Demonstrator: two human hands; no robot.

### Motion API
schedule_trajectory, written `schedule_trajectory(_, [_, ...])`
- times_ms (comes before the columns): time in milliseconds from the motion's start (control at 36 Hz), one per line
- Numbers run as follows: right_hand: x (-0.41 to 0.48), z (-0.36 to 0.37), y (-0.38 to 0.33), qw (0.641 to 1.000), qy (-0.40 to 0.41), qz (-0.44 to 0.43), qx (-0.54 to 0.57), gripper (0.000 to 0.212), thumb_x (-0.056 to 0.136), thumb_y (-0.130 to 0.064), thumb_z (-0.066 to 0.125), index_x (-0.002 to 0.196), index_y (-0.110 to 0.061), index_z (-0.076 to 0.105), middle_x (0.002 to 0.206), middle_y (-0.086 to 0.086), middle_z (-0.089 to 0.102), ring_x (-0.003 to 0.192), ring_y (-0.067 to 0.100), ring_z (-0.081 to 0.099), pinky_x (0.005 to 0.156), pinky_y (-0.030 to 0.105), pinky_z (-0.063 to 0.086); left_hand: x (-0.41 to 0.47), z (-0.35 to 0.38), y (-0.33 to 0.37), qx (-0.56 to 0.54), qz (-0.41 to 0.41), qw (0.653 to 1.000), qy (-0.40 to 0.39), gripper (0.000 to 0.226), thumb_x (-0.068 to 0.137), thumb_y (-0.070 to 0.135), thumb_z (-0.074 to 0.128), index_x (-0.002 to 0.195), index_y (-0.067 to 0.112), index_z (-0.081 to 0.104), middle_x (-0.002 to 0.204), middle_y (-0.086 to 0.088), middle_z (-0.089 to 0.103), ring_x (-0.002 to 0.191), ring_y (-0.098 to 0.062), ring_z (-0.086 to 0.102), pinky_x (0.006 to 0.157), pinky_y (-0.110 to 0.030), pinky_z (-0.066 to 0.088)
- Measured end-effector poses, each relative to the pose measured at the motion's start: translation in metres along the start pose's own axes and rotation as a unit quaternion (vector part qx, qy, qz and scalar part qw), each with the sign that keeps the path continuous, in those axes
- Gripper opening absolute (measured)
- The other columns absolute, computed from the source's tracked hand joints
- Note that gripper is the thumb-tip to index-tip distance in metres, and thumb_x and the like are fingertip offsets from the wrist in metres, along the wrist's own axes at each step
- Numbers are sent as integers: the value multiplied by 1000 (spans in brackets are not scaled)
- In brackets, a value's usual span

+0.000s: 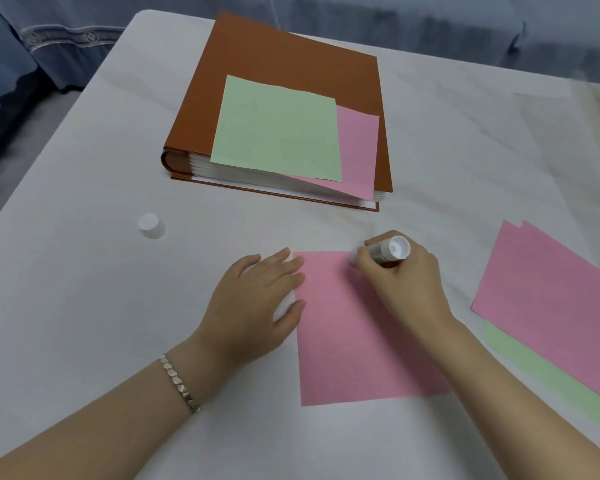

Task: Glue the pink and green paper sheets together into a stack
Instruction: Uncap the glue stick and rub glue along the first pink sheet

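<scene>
A pink paper sheet (347, 334) lies flat on the white table in front of me. My left hand (253, 303) rests flat at its left edge, fingertips touching the paper. My right hand (402, 282) grips a glue stick (387, 252), whose tip touches the sheet near its top right corner. On the brown binder (291, 57) lies a green sheet (278, 129) partly over a pink sheet (359, 150). At the right, pink sheets (548, 303) lie over green sheets (548, 379).
The glue stick's white cap (151, 226) stands on the table (84, 306) to the left of my hands. Blue fabric (21, 46) hangs beyond the table's far left corner.
</scene>
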State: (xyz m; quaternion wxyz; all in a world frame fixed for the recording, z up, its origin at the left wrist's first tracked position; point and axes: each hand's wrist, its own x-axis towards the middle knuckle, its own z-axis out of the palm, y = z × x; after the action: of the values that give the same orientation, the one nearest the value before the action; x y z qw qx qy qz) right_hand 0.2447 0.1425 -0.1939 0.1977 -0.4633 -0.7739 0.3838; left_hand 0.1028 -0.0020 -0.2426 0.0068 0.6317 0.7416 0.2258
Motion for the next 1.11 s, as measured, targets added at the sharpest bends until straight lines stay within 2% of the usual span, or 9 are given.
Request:
schedule_trajectory(167, [2, -23, 15, 999, 25, 27, -8, 5, 80, -21, 67, 75, -18, 66, 79, -9, 69, 73, 3, 59, 57, 9, 40, 1, -2, 1, 0, -5, 1000, -10, 38, 85, 35, 47, 103, 12, 72, 120, -2, 65, 118, -19, 57, 98, -35, 35])
schedule_trajectory(361, [8, -44, 9, 991, 95, 40, 82, 14, 76, -19, 70, 81, -27, 59, 71, -6, 61, 59, 8, 53, 57, 24, 41, 1, -4, 2, -6, -12, 1000, -19, 40, 86, 34, 44, 104, 11, 71, 123, -3, 63, 119, -18, 56, 100, -33, 31])
schedule_trajectory(444, [5, -38, -4, 990, 30, 32, 133, 17, 78, -7, 69, 79, -23, 63, 69, -4, 62, 55, 6, 54, 55, 20, 47, 1, -3, 1, -10, -12, 1000, -21, 41, 86, 35, 44, 107, 10, 70, 125, -3, 62, 121, -19, 54, 101, -33, 30])
schedule_trajectory(556, [0, -17, -11, 989, -39, 48, 132, 23, 60, -32, 72, 80, -22, 67, 74, -4, 67, 66, 15, 59, 64, 33, 50, 0, -1, 1, -13, -12, 1000, -11, 40, 86, 35, 45, 107, 10, 69, 125, -3, 62, 123, -18, 51, 102, -33, 28])
schedule_trajectory(667, [-1, -5, -11, 995, -69, 16, 64, 11, 71, -19, 73, 76, -25, 64, 66, -17, 64, 60, -1, 54, 53, 10, 39, 0, -1, 1, -25, -14, 1000, -3, 40, 86, 34, 46, 107, 10, 69, 126, -3, 62, 123, -16, 50, 102, -33, 29])
schedule_trajectory(806, [3, 1, -15, 997, -82, -10, -2, 10, 74, -17, 68, 81, -24, 64, 74, -11, 64, 63, -1, 54, 52, 5, 38, 0, -1, 1, -26, -16, 1000, -8, 39, 85, 35, 46, 106, 11, 69, 126, -2, 62, 123, -17, 52, 101, -33, 28])
schedule_trajectory(917, [1, 5, -19, 996, -79, -32, -15, 14, 79, -28, 70, 85, -19, 61, 75, -5, 63, 65, 8, 53, 56, 11, 39, -1, -2, 1, -24, -17, 1000, -9, 40, 85, 35, 46, 106, 11, 69, 126, -1, 62, 123, -17, 52, 101, -33, 28])
schedule_trajectory(1028, [2, 6, -19, 997, -78, -18, -7, 14, 81, -27, 67, 87, -17, 60, 82, 3, 69, 78, 19, 63, 72, 31, 50, -1, -1, 1, -20, -14, 1000, -5, 39, 85, 35, 46, 105, 11, 70, 125, -1, 62, 123, -17, 52, 101, -32, 29])
schedule_trajectory(1111, [1, 3, -17, 997, -77, -11, -6, 12, 81, -23, 67, 87, -16, 60, 84, 2, 69, 79, 18, 62, 69, 28, 48, 0, -1, 1, -14, -13, 1000, 2, 39, 84, 34, 47, 104, 11, 70, 124, -1, 63, 122, -17, 53, 100, -34, 31])
